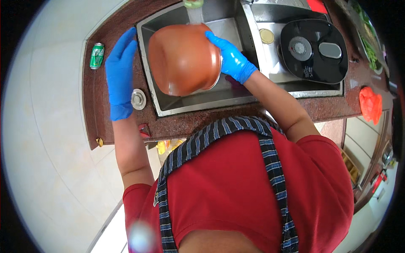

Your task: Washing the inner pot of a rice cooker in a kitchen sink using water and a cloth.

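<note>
In blue-gloved fingers, my right hand (232, 57) grips the rim of a copper-coloured cooker inner pot (183, 60), its thumb against the outside. The pot is tilted above the left basin of a stainless steel double sink (205, 107), its outer surface turned up towards me and its inside hidden. Water runs from a pale green faucet end (193, 3) at the top and passes out of sight by the pot. My left hand (120, 74), gloved too, is over the counter left of the sink, fingers apart and holding nothing visible.
A black rice cooker lid (316, 53) lies over the right basin near a gold jar lid (266, 36). On the brown counter (177, 128) are a green drink can (97, 56), a metal sink strainer (138, 99) and a red plastic bag (370, 104). Leafy greens (370, 47) stand far right.
</note>
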The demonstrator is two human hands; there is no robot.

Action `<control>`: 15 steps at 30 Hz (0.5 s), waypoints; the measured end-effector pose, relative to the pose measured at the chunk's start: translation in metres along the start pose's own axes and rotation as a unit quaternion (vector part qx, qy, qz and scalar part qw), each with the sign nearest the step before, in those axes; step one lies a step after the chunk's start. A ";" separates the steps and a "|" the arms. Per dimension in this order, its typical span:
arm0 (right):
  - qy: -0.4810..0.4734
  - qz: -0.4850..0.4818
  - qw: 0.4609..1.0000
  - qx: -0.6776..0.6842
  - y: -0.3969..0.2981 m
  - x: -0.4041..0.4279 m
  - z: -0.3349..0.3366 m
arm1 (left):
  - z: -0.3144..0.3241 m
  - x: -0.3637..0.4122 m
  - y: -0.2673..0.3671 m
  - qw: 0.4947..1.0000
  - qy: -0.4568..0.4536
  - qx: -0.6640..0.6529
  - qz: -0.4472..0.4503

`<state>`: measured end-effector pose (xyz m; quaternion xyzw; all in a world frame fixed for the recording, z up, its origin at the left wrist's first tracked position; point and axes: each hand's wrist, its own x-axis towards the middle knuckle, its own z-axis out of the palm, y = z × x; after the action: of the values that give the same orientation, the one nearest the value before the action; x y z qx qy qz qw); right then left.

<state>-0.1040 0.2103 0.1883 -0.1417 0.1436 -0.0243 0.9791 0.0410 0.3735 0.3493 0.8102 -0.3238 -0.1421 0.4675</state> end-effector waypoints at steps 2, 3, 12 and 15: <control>-0.009 -0.007 0.999 0.043 -0.006 0.009 -0.012 | 0.009 -0.003 -0.015 1.000 -0.003 -0.005 -0.012; -0.013 -0.016 0.995 0.093 -0.009 0.014 -0.018 | 0.015 -0.005 -0.024 1.000 -0.015 -0.009 -0.026; 0.087 -0.075 0.991 0.064 -0.032 0.062 -0.021 | 0.074 -0.037 -0.080 0.984 0.015 -0.139 -0.113; 0.129 -0.107 0.985 0.048 -0.038 0.070 -0.028 | 0.092 -0.047 -0.080 0.971 0.005 -0.188 -0.150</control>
<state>-0.0453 0.1605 0.1545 -0.1047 0.2517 -0.1541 0.9497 -0.0116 0.3716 0.2300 0.7479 -0.1638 -0.2648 0.5863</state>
